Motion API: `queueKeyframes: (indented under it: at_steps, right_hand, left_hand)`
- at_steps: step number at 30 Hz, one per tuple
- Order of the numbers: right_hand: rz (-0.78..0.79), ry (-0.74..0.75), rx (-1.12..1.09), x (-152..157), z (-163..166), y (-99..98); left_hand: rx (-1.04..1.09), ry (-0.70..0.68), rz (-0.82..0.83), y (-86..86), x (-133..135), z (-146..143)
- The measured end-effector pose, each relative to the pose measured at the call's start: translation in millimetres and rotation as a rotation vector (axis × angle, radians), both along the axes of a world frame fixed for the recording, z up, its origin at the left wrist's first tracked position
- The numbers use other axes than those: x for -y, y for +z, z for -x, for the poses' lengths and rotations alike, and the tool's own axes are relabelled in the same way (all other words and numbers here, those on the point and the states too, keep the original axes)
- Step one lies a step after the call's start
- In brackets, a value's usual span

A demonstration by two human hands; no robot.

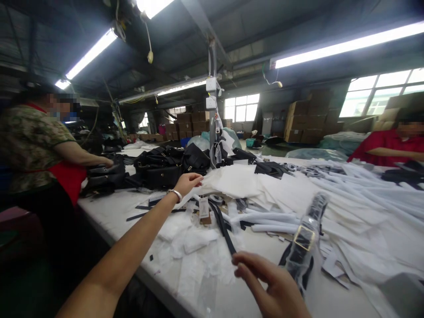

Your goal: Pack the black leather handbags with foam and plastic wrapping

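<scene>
- Nearest, the right hand is at the near end of the strap, thumb and forefinger appearing to pinch it.
- The strap lies on the table, running away from those fingers; right of it stands a buckled belt in clear wrap, apart from the hand.
- Left of the strap, white scraps are strewn about.
- Just left of the strap's far end is a tag; to its right lie white tubes.
- Beyond and left of the strap, the left hand reaches out with fingers drawn together by the papers; whether it grips anything is unclear.
- The step in hand looks like picking up or sorting the strap. A next move would call for a firm pinch and a lift clear of tag and tubes, lest they drag.
- Farther beyond the strap, black bags are heaped left of a post.
- One co-worker handles bags far left of the strap; another sits far right.
</scene>
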State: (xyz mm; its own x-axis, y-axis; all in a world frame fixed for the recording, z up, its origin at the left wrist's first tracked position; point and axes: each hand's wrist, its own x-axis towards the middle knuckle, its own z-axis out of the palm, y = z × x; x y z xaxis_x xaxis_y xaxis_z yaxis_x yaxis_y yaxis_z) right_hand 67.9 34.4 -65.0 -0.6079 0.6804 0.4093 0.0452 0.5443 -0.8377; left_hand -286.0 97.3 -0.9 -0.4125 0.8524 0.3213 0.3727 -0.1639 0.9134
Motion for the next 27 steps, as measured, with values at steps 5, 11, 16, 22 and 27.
queueKeyframes:
  at_steps: [5,11,16,22,27]
  right_hand:
    - [-0.084,-0.025,-0.050,-22,33,33.3]
    - [-0.086,-0.129,-0.133,-45,65,54.4]
    - [-0.014,-0.073,-0.159,-48,66,50.5]
    - [0.223,0.035,-0.263,-26,41,42.4]
    - [0.319,0.025,-0.322,-19,23,36.6]
  left_hand:
    - [0.016,-0.104,-0.067,30.1,19,-39]
    - [0.059,-0.214,-0.181,63.0,44,-92]
    - [0.097,-0.294,-0.235,77.5,62,-133]
    - [0.123,-0.272,-0.307,74.3,72,-156]
    - [0.122,-0.234,-0.354,69.4,74,-169]
